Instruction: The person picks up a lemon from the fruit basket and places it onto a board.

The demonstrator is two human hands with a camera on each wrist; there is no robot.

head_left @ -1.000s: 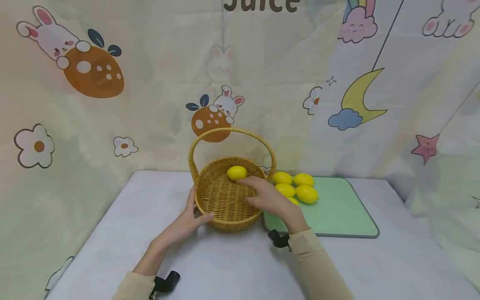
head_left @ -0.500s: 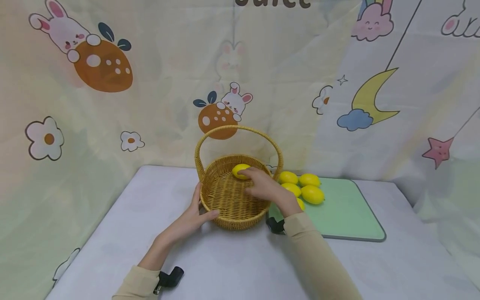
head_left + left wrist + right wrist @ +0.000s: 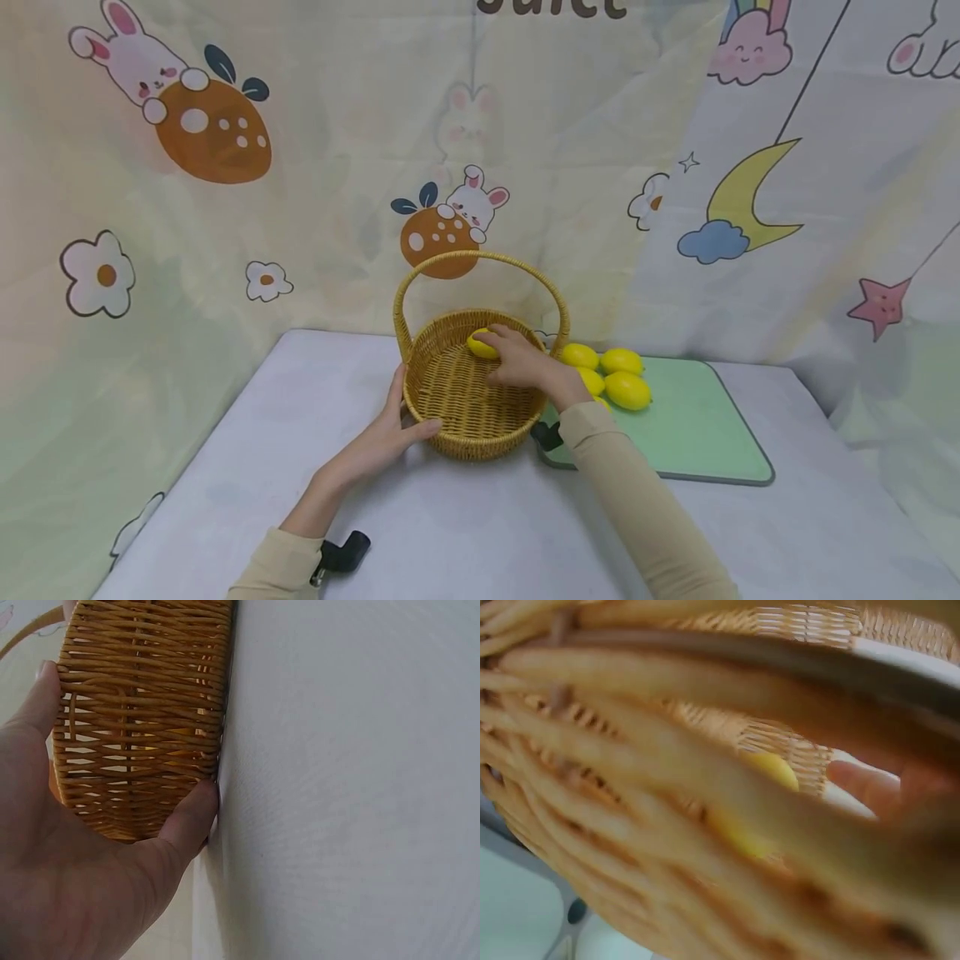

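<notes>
A round wicker basket [image 3: 457, 392] with a tall arched handle stands on the table, its inside facing the head camera. My left hand [image 3: 382, 437] holds its left front side, thumb over the rim; in the left wrist view, thumb and fingers of the hand [image 3: 90, 862] span the woven wall [image 3: 142, 697]. Reaching into the basket, my right hand [image 3: 525, 362] has its fingertips over a yellow lemon [image 3: 481, 348] at the back, with the thumb apart from it. The right wrist view shows the lemon [image 3: 776, 769] partly hidden behind blurred wicker strands.
Right of the basket, several more lemons [image 3: 628, 390] lie on a green cutting board [image 3: 697, 425] with a grey edge. One is mostly hidden by the right wrist. A patterned cloth [image 3: 337, 208] hangs behind the white table [image 3: 450, 533]. The basket's handle [image 3: 480, 253] arches above the right hand.
My right hand has moved slightly forward and left, its fingers now covering more of the lemon. The left hand has kept its hold on the basket. The head view has shifted a little.
</notes>
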